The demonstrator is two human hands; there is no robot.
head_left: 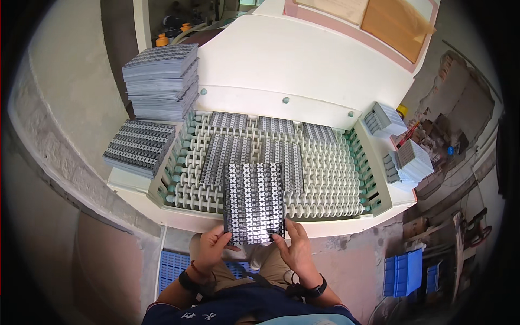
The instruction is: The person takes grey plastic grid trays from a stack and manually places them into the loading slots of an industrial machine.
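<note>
Between my two hands I hold a circuit board panel [253, 203], thin and rectangular, with rows of black and silver patterns. My left hand [213, 246] pinches its near left corner, thumb on top. At the near right corner my right hand [296, 248] grips it, thumb also on top. The panel tilts up over the front edge of a roller conveyor [330, 187]. Behind it, two similar boards [225, 157] lie side by side on the white rollers. Three more boards [276, 125] lie farther back, partly under the white machine cover [292, 59].
A tall stack of boards [162, 81] stands at the far left, with a lower stack [140, 145] nearer. Pale blue-white blocks [413, 161] sit on the right ledge. Blue crates [403, 272] stand on the floor at right, and a blue slatted mat [172, 269] lies at lower left.
</note>
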